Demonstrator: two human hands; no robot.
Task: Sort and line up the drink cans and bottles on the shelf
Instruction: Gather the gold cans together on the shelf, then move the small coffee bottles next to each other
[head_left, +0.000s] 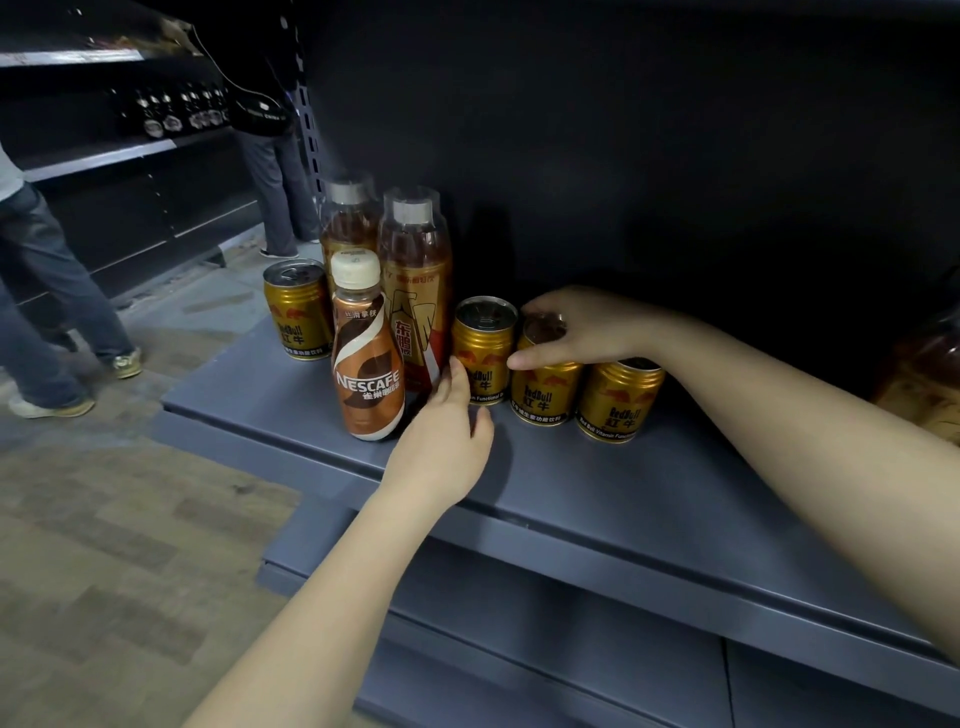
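Grey metal shelf (597, 499), dark back panel behind. Four gold Red Bull cans and three bottles standing upright on it, all toward the left half.

Far-left can (297, 309) alone at the left edge, just left of the bottles. Nescafe bottle (367, 358) nearest the front edge, cream cap, brown-and-white label. Two tall amber bottles behind it: left tall bottle (349, 218) mostly hidden, right tall bottle (415, 280) with an orange label, both with clear over-caps.

Row of three cans right of the bottles: second can (480, 349), middle can (545, 384), right can (619, 399). Close together, nearly touching; right can slightly nearer the front.

Left hand (441, 441) reaching in from the near left, fingers curled around the lower left side of the second can, thumb at its base, fingertips wedged between can and right tall bottle. Touching the can; full grip not certain.

Right hand (576, 327) coming from the right, arm passing over the right can. Grasping the middle can from above, fingers over its rim, thumb pressed on its left side.

Another amber bottle (930, 374) partly visible at the far right edge, blurred.

Background left: tiled floor (104, 519), other shelving with dark bottles (176, 111), legs of two people standing.
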